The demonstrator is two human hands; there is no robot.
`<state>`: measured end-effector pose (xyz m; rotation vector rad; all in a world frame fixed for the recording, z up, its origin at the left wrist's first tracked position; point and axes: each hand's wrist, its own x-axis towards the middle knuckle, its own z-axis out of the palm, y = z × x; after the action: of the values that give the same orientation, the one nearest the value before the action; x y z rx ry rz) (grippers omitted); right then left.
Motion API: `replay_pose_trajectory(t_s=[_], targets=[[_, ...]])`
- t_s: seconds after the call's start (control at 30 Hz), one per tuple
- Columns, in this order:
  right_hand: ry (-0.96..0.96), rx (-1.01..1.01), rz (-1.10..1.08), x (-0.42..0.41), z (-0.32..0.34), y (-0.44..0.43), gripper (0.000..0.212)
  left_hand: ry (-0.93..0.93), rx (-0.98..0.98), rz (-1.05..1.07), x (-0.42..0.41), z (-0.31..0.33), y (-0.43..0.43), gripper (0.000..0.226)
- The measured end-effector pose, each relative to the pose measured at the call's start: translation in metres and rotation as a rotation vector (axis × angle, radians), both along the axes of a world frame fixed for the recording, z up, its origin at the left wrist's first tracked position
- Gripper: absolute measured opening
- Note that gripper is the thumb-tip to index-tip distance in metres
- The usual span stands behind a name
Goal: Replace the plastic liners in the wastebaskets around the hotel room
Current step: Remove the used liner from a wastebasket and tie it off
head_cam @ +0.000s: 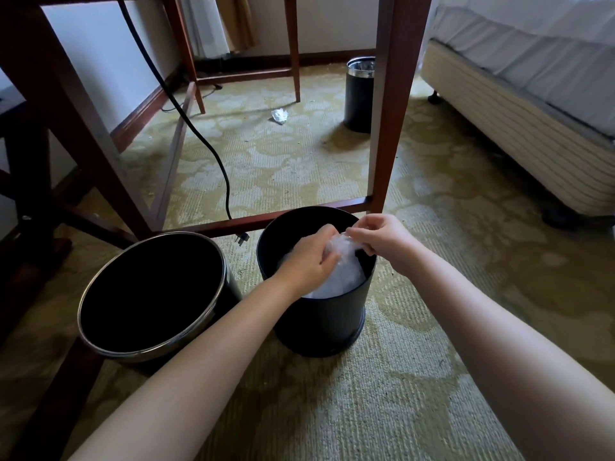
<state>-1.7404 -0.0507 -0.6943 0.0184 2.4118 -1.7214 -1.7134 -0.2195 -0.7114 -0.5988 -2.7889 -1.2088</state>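
A black wastebasket (326, 321) stands on the carpet in front of me with a clear plastic liner (342, 277) bunched inside it. My left hand (307, 257) grips the liner from the left, fingers curled into the plastic. My right hand (379, 239) pinches the liner's upper edge near the basket's right rim. To the left stands a second black wastebasket (100, 337) with a chrome rim, its inside dark and bare of any visible liner. A third wastebasket (357, 98) with a chrome rim stands farther off by the bed.
Dark red wooden desk legs (389, 128) and a crossbar (299, 214) rise just behind the baskets. A black power cord (213, 151) trails down to a plug on the carpet. A crumpled bit of plastic (279, 115) lies on the floor. A bed (519, 104) fills the right.
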Motion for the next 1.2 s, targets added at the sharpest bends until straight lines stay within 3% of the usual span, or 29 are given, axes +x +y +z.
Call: replay_pose_trajectory(t_s=[0.13,0.27,0.37,0.5,0.57,0.7,0.77,0.9,0.97,1.1,1.2], targets=[[0.065,0.077,-0.025,-0.002,0.001,0.0,0.016,0.032,0.032,0.082,-0.009,-0.001,-0.011,0.014],[0.081,0.237,0.208,-0.001,0.007,-0.003,0.017,0.012,0.026,0.089,-0.012,-0.006,-0.016,0.013],[0.152,0.479,0.325,0.0,0.005,-0.005,0.015,-0.002,-0.022,0.069,-0.01,-0.009,-0.017,0.012],[0.247,0.695,0.323,0.0,0.005,-0.009,0.034,-0.003,-0.084,0.097,-0.009,-0.011,-0.017,0.011],[0.144,0.558,0.298,0.002,0.008,-0.016,0.032,-0.002,-0.105,0.126,-0.009,-0.011,-0.017,0.01],[-0.184,-0.039,0.245,0.013,0.001,-0.031,0.025,-0.002,-0.105,0.155,-0.013,-0.009,-0.017,0.005],[-0.232,-0.125,0.206,0.015,-0.008,-0.034,0.02,-0.001,-0.092,0.172,-0.014,-0.009,-0.018,0.008],[-0.245,-0.189,0.09,0.011,-0.026,-0.039,0.016,-0.092,-0.056,0.201,-0.016,-0.011,-0.017,0.011],[-0.202,-0.178,0.042,0.008,-0.032,-0.041,0.023,-0.153,-0.04,0.206,-0.017,-0.012,-0.016,0.018],[0.031,0.006,0.058,0.011,-0.034,-0.037,0.031,-0.239,0.008,0.197,-0.017,-0.011,-0.014,0.034],[0.143,0.191,0.132,0.015,-0.036,-0.031,0.031,-0.21,0.027,0.212,-0.019,-0.009,-0.014,0.029]])
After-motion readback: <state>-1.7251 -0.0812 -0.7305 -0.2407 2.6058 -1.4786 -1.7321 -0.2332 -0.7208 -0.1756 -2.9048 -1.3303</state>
